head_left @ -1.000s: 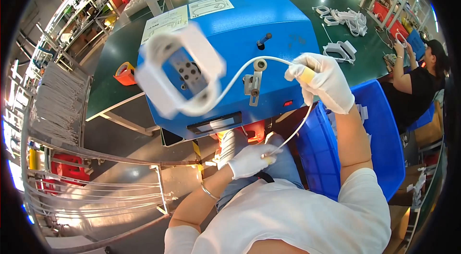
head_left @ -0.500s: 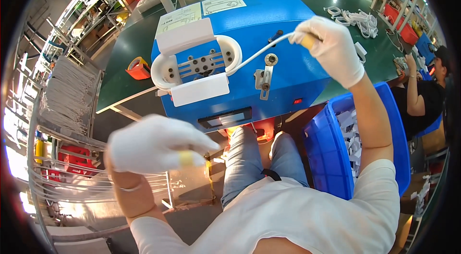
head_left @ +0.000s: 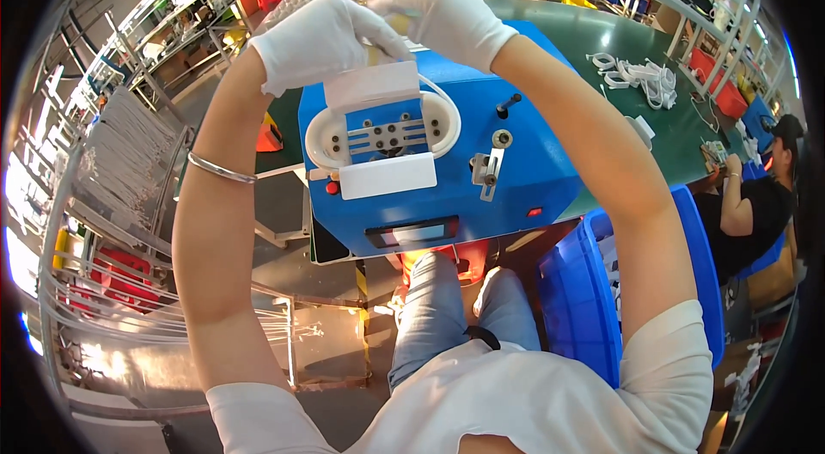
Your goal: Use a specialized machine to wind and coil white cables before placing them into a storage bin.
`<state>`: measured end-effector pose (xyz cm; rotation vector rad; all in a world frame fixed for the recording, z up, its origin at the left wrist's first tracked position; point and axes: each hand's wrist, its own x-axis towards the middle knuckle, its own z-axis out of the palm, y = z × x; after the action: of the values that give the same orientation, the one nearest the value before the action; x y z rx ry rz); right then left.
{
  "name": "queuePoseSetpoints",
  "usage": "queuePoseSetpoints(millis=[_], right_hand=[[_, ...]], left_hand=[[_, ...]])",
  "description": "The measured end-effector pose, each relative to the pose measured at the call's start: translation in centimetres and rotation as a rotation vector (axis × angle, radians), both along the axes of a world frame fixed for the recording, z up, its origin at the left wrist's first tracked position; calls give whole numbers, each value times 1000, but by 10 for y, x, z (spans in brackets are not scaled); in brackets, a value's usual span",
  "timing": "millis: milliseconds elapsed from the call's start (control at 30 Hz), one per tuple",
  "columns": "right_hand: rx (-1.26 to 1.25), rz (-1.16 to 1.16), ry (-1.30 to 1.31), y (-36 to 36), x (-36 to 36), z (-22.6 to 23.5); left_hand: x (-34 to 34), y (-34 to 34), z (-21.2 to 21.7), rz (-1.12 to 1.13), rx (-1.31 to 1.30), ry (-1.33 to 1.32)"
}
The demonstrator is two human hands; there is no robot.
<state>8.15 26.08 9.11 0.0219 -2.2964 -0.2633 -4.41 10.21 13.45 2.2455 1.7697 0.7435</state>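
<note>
Over the blue machine point(head_left: 537, 169), my left hand point(head_left: 316, 37) and right hand point(head_left: 449, 20) curl, holds unclear to me; the white cord point(head_left: 439, 90) seems light, bendy, best pinched mid-span.

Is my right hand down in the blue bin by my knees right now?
No, the right hand is up beside the left hand, toward the far side of the blue machine and apart from the blue bin.

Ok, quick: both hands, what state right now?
Left hand: fingers bent near upper white flap; grip can't be told.
Right hand: blurred, fingers bent; grip on white cord can't be told.
</note>
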Motion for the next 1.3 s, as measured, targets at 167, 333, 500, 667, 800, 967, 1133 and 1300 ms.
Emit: queuePoseSetpoints(millis=[167, 333, 500, 667, 800, 967, 1133, 1300], right_hand=[[-16, 184, 204, -56, 44, 6], [152, 61, -75, -82, 61, -7], [153, -16, -123, -83, 55, -16], [-471, -63, -458, -89, 51, 6], [-1064, -40, -585, -46, 29, -6], [-1357, 155, -434, -67, 22, -7], [-1437, 435, -212, -75, 31, -10], [-1115, 305, -265, -83, 33, -9]], left_hand=[[-26, -59, 7, 217, -142, -53], [-11, -78, -9, 248, -41, 92], [5, -84, -27, 326, 178, 288], [21, -75, -59, 359, 579, 362], [20, -62, -68, 329, 667, 435], [16, -64, -75, 342, 703, 515], [18, -62, -71, 303, 714, 467], [15, -55, -71, 397, 749, 374]])
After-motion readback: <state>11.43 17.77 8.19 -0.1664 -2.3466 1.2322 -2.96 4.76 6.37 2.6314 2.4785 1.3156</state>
